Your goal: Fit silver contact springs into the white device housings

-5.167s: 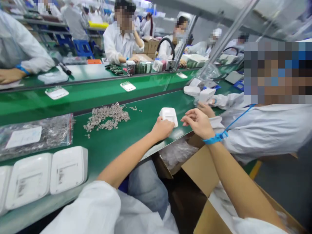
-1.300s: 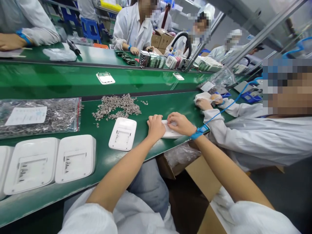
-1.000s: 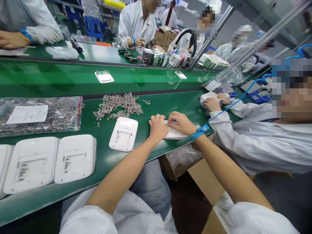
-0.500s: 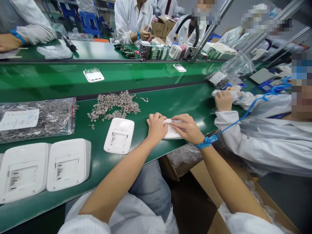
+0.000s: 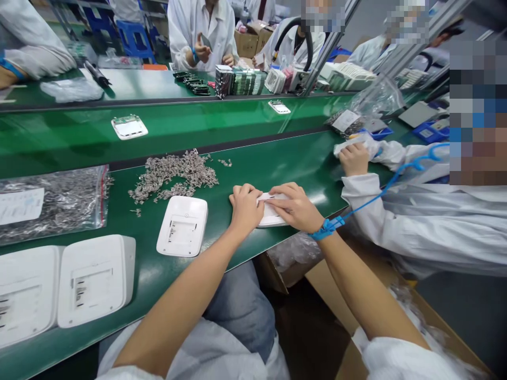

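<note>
Hands meet over a small white shell (image 5: 271, 215) lying flat on the green belt (image 5: 277, 163), close to its near edge and right of the middle. The left hand (image 5: 245, 207) is curled, its fingertips hooked onto the shell's left end. The right hand (image 5: 296, 207), with a blue wrist strap (image 5: 327, 228) behind it, lies across the right end with bent fingers pressing down, so both hands have hold of it.

It looks like thin moulded plastic: light, stiff and smooth enough to skate on the belt. I'd guess any clips along its rim are the weak spot. The sensible grip is by the two short ends or the long edges, not by the middle of the flat face.

Little of the shell shows between the hands. That part suggests a long axis running left to right along the belt edge, with a dark slot on the far side. I cannot tell which face is up.

Just to the left a second shell (image 5: 182, 226) lies with its label upward. Beyond it is a heap of small metal parts (image 5: 174, 171), and further left a bag (image 5: 51, 203) of the same. A neighbour's hand (image 5: 354, 158) works well off to the right.
</note>
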`<state>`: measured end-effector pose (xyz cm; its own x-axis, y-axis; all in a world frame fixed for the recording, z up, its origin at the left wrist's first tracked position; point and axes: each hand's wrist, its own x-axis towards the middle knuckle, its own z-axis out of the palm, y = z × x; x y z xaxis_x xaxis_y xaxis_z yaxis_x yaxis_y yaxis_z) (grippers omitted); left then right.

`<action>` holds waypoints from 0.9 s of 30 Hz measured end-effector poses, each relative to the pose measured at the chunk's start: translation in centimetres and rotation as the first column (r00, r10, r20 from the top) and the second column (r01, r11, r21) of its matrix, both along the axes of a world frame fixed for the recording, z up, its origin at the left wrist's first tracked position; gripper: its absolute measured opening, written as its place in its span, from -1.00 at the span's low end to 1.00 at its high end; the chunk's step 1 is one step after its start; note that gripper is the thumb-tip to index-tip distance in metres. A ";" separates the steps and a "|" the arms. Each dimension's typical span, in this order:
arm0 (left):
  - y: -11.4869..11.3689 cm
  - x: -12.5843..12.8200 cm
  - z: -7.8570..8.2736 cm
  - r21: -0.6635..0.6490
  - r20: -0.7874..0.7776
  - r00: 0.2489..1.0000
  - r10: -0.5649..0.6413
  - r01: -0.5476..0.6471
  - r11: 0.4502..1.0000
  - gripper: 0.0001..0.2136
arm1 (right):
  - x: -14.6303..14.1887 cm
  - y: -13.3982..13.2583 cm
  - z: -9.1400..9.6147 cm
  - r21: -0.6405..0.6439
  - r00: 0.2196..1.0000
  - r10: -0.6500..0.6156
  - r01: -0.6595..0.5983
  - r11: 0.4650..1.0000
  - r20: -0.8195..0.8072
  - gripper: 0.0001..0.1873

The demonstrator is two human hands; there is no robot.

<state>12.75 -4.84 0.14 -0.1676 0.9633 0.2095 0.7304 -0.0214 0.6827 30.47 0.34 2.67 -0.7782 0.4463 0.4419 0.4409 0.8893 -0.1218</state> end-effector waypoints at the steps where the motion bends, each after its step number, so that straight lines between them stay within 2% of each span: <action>1: 0.0 0.0 0.0 0.004 -0.012 1.000 -0.002 0.002 1.000 -0.88 | -0.1 0.0 0.1 0.012 1.000 -0.006 0.006 1.000 0.009 -0.78; 7: -0.5 0.4 0.2 0.023 -0.131 0.991 -0.002 0.005 1.000 -0.86 | -0.2 -0.2 -0.1 0.070 1.000 -0.020 0.020 0.997 0.006 -0.79; 12: -0.7 0.4 0.5 0.042 -0.218 0.976 -0.014 0.024 0.999 -0.84 | -0.3 -0.6 -0.4 0.053 0.999 -0.042 0.044 0.998 -0.022 -0.78; 14: -0.7 0.4 0.7 0.048 -0.238 0.971 -0.006 0.017 0.999 -0.84 | -0.1 -0.6 -0.2 0.007 0.998 -0.041 0.041 0.999 -0.041 -0.78; 16: -0.7 0.3 0.9 0.045 -0.250 0.968 0.021 -0.010 0.999 -0.84 | 0.3 0.3 0.1 -0.113 0.989 -0.050 0.034 0.993 -0.138 -0.78; 18: -0.6 0.1 1.0 0.035 -0.257 0.965 0.047 -0.039 0.999 -0.85 | 0.6 2.4 0.5 -0.299 0.938 -0.119 0.017 0.954 -0.327 -0.75; 19: -0.6 0.1 1.0 0.029 -0.261 0.964 0.053 -0.047 0.998 -0.85 | 0.6 3.9 0.7 -0.401 0.895 -0.167 -0.015 0.916 -0.414 -0.73; 21: -0.5 0.1 1.0 0.020 -0.274 0.960 0.060 -0.057 0.998 -0.86 | -0.1 7.6 1.0 -0.576 0.822 -0.247 -0.117 0.809 -0.514 -0.69; 23: -0.5 0.2 1.1 0.017 -0.299 0.952 0.070 -0.068 0.998 -0.87 | -1.8 11.4 0.8 -0.678 0.788 -0.307 -0.182 0.713 -0.534 -0.65; 25: -0.6 0.4 1.4 0.025 -0.340 0.936 0.088 -0.085 0.996 -0.88 | -4.1 14.7 0.2 -0.688 0.737 -0.363 -0.188 0.701 -0.570 -0.61; 27: -1.0 0.4 1.8 0.034 -0.393 0.914 0.105 -0.100 0.994 -0.89 | -6.4 16.7 -0.7 -0.682 0.713 -0.380 -0.186 0.707 -0.589 -0.58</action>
